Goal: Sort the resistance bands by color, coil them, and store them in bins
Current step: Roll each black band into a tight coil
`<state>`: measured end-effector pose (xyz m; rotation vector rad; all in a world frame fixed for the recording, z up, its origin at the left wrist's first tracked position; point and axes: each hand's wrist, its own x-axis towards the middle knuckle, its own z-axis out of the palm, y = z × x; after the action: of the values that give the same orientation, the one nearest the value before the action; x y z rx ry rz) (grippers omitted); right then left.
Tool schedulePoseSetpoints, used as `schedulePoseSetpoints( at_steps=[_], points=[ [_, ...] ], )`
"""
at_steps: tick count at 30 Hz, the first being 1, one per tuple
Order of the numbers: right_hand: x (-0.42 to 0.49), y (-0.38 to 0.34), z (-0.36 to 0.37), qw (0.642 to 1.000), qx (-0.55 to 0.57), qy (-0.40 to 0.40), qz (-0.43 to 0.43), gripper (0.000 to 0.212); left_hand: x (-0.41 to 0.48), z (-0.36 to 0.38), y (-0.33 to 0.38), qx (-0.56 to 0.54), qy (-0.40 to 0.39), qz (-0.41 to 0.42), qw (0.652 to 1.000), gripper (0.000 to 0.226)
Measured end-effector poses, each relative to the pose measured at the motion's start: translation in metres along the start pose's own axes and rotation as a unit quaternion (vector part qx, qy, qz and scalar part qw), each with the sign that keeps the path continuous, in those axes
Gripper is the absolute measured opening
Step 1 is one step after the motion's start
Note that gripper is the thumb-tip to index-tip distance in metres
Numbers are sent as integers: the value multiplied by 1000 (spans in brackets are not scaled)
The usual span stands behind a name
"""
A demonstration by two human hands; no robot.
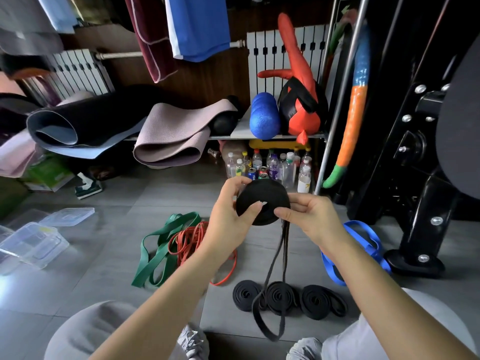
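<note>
1. I see a grey tiled floor (pixel 155 198) with everything on it.
2. Clear bins (pixel 33 245) sit far left.
3. Green bands (pixel 158 253) and red bands (pixel 192 240) lie loose on the floor, touching, centre-left.
4. Blue band (pixel 363 240) lies loose at right.
5. Three coiled black bands (pixel 319 301) sit in a row near the shoes.
6. Black coil (pixel 270 196) is held in the air above the floor; its loose tail (pixel 270 294) hangs down over the row.
7. Left grip (pixel 228 214) clasps the coil, thumb on its face and fingers over the rim. Right grip (pixel 309 216) pinches the coil's right edge.
</note>
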<state>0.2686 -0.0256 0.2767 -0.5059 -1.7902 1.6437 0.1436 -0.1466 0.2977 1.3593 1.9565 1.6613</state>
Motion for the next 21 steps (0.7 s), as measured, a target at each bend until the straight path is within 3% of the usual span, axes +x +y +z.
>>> schedulePoseSetpoints(
  at_steps=[2, 4, 7, 9, 12, 16, 21],
  points=[
    [1, 0, -2, 999, -41, -23, 5, 33, 6, -13, 2, 178, -42, 15, 983, 36],
    [3, 0, -2, 997, -58, -47, 24, 35, 11, -23, 7, 318, -93, 68, 941, 51],
    [7, -1, 3, 993, -82, -80, 39, 33, 14, -24, 14, 417, -193, 156, 874, 64],
    [7, -2, 6, 993, -87, -67, 36, 30, 17, -26, 14, 433, -211, 171, 859, 58],
    [3, -3, 3, 998, -44, -40, 15, 30, 17, -31, 8, 342, -178, 152, 910, 50],
    [-3, -3, 2, 999, -8, -34, 1, 34, 10, -28, -1, 226, -69, 112, 965, 49],
    [-4, -2, 5, 1000, -5, -16, -17, 33, 8, -15, 0, 19, 51, 18, 998, 57]
  ],
)
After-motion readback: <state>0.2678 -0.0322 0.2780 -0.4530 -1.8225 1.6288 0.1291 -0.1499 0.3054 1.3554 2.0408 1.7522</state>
